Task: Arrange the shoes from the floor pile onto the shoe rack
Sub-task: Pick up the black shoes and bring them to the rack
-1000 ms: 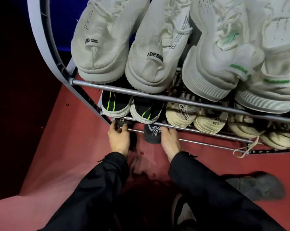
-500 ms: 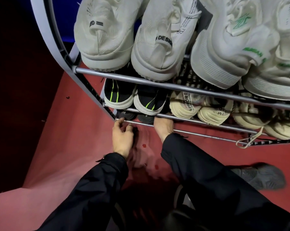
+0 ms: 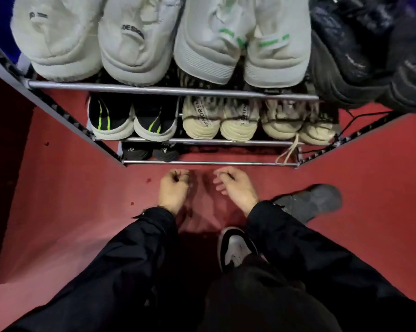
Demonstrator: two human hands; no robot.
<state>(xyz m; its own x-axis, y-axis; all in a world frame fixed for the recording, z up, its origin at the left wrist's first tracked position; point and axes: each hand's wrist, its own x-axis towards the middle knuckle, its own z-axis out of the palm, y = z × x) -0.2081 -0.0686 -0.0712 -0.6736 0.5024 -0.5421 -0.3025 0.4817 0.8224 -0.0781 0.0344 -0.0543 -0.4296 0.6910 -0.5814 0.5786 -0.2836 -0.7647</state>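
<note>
A metal shoe rack stands in front of me on the red floor. Its top shelf holds white sneakers and black shoes at the right. The middle shelf carries a black pair with green stripes and several cream shoes. A black pair sits at the left of the bottom shelf. My left hand and my right hand hover just in front of the bottom rail, fingers loosely curled, holding nothing. A dark grey shoe lies on the floor by my right sleeve.
The bottom shelf to the right of the black pair shows bare floor behind its rail. A loose cream lace hangs over the rails at the right. My own foot in a black and grey shoe is below my right arm.
Both hands have let go of the black pair and drawn back from the bottom shelf toward me. The pair now rests on the bottom shelf. My view has shifted right.
</note>
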